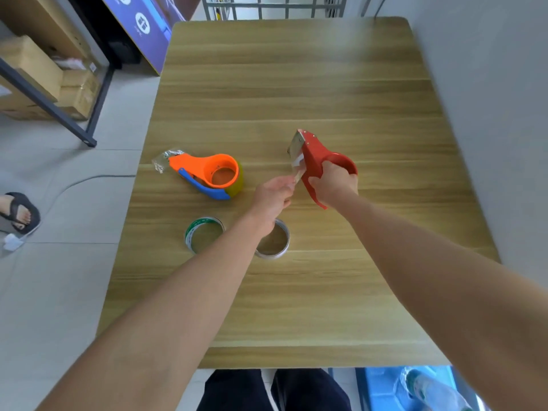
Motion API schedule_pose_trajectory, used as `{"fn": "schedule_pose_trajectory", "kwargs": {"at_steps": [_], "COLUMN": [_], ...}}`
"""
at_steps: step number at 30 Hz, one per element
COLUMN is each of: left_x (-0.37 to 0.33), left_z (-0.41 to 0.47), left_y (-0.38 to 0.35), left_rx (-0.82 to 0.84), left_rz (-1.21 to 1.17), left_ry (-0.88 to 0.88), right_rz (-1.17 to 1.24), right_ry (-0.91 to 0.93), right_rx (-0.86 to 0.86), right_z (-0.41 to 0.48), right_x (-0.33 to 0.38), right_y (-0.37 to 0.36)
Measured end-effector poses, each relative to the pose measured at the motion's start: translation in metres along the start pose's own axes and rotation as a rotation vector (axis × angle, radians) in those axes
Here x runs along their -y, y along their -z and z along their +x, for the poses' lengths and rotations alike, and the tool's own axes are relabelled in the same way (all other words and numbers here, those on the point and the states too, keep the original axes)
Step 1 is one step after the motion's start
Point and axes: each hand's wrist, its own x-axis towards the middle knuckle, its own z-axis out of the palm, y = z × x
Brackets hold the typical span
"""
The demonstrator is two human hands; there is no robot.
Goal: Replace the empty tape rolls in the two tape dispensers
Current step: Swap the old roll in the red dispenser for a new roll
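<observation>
My right hand [333,182] grips a red tape dispenser [315,157] and holds it above the wooden table [296,84], its metal blade pointing away from me. My left hand [274,197] pinches a strip of clear tape [298,170] that runs from under the blade. An orange and blue dispenser [213,176] lies on its side at the left, with crumpled clear tape [163,161] at its tip. Close to me, a roll with green print [203,237] and a thin white ring [274,243] lie flat, partly hidden by my left forearm.
To the left of the table stands a metal shelf frame [59,114] with cardboard boxes. A person's foot in a black sandal [19,213] rests on the tiled floor. A blue crate [409,387] sits on the floor at the lower right. A wire rack [272,7] stands beyond the table's far edge.
</observation>
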Motion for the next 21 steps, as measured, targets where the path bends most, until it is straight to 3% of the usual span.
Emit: {"fn": "schedule_pose_trajectory", "kwargs": {"at_steps": [5,12,21], "left_x": [0.013,0.017,0.015], "left_z": [0.02,0.04,0.035], "left_y": [-0.002,-0.002,0.002], "left_rx": [-0.164,-0.446,-0.462], "left_rz": [-0.199,-0.04,-0.204], "left_ry": [0.076,0.014,0.027], "right_rz": [-0.183,-0.211,-0.19], "right_ry": [0.053,0.065,-0.002], "right_rx": [-0.066,-0.151,-0.189], "right_z": [0.021,0.032,0.039], "right_x": [-0.007,-0.007,0.0], "right_y": [-0.018,-0.037,-0.039]}}
